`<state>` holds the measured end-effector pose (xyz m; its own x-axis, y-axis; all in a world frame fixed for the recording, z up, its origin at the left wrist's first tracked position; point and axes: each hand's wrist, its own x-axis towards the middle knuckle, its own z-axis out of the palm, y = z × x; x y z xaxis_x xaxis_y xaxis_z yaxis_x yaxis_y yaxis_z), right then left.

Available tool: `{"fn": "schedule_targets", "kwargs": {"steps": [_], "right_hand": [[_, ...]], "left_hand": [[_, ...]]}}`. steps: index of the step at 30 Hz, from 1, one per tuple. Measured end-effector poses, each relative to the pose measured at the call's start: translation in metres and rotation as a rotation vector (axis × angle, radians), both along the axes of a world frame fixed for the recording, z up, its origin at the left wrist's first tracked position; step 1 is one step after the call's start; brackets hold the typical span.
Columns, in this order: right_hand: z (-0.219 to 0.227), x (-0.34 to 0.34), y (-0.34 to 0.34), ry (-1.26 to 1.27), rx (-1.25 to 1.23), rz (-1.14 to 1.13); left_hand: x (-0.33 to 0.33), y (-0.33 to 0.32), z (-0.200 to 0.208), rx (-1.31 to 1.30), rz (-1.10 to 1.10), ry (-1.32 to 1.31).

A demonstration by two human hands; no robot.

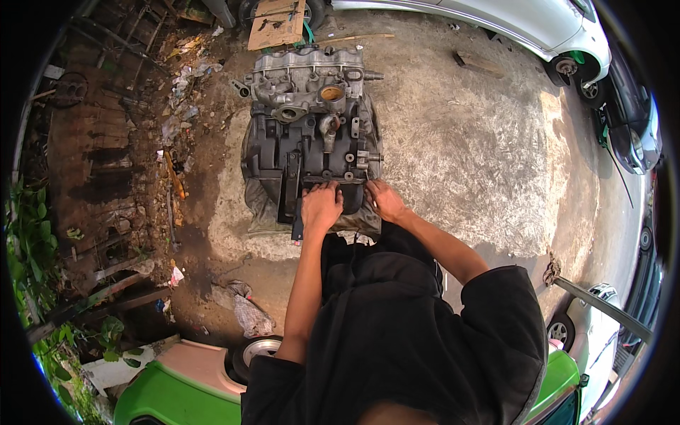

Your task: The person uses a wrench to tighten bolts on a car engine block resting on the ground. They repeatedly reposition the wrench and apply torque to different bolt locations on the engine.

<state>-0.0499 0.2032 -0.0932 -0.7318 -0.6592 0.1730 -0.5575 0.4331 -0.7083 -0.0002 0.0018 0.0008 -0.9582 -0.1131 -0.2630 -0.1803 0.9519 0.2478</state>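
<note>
A car engine (304,134) lies on a dark cloth in front of me, its grey cylinder head (304,62) at the far end and its black block toward me. My left hand (323,207) rests on the near black oil pan (350,200), its bent fingers hooked at the pan's edge. At the pan's right corner, my right hand (384,201) has its fingers curled against the rim; the fingertips are partly hidden. Left of my left hand stands a black bracket (289,190), and a dark handle-like piece (297,228) shows below it.
The cloth (263,218) spreads under the engine on stained concrete. Rubble and litter (185,106) run along the left. A wood block (479,64) lies right of the engine, and cardboard (278,23) beyond it. Cars stand right; a green car panel (177,393) is at lower left.
</note>
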Motion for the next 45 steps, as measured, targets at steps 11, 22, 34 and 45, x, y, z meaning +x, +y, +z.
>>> {"fn": "schedule_targets", "kwargs": {"steps": [11, 22, 34, 45], "right_hand": [[0.011, 0.001, -0.013, -0.178, -0.045, -0.137], [0.007, 0.01, -0.022, -0.12, -0.137, -0.205], [0.014, -0.007, -0.02, -0.157, -0.031, -0.143], [0.027, -0.016, -0.029, -0.253, -0.057, -0.287]], "left_hand": [[-0.001, -0.002, -0.002, 0.02, -0.004, 0.007], [-0.001, -0.001, 0.003, -0.026, -0.02, 0.01], [-0.002, -0.001, 0.001, -0.021, -0.017, -0.011], [-0.002, -0.002, 0.0, -0.003, -0.003, 0.002]]}}
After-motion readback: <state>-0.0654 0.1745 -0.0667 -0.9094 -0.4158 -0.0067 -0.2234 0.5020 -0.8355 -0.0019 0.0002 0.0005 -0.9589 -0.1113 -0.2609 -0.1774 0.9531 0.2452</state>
